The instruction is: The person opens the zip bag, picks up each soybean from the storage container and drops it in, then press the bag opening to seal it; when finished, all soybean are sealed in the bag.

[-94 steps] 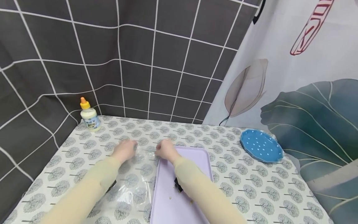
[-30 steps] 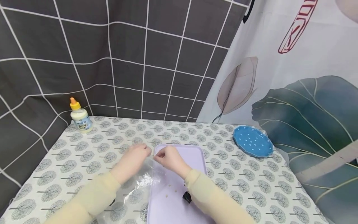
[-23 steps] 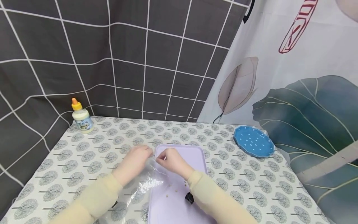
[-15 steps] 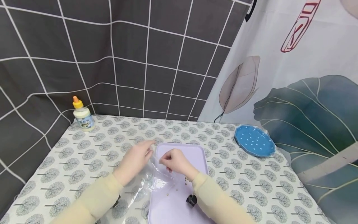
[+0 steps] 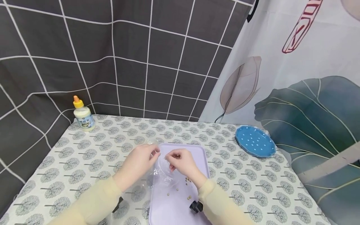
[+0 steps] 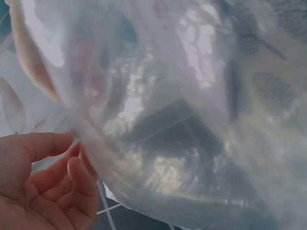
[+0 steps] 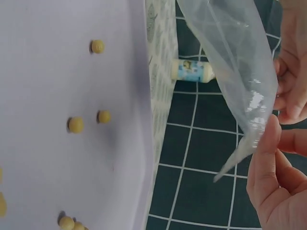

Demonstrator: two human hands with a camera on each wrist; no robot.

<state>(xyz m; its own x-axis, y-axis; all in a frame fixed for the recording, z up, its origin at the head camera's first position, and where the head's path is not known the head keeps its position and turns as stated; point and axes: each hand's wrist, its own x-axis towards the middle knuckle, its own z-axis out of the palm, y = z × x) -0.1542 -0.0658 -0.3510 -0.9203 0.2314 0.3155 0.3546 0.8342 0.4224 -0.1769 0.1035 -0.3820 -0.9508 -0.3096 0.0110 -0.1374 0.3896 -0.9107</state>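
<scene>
Both hands hold a clear plastic bag (image 5: 161, 168) by its top edge, over the far left corner of a lilac tray (image 5: 197, 156). My left hand (image 5: 153, 153) pinches one side of the edge. My right hand (image 5: 170, 157) pinches the other side, a few centimetres away. In the left wrist view the bag (image 6: 182, 110) fills most of the frame, with my left hand (image 6: 72, 153) pinching its edge. The right wrist view shows my right hand (image 7: 271, 143) on the bag (image 7: 235, 81). Several small yellow beans (image 5: 187, 180) lie loose on the tray (image 7: 48, 158).
A small white bottle with an orange cap (image 5: 82, 117) stands at the far left corner of the patterned tablecloth. A blue dotted plate (image 5: 254, 140) lies at the far right. A small black object (image 5: 196, 206) sits on the tray by my right sleeve. Curtains hang behind.
The bag lay flat on the table with my hands wider apart. Now both hands have come closer together and nearer me, lifting its mouth over the tray. More beans show on the tray.
</scene>
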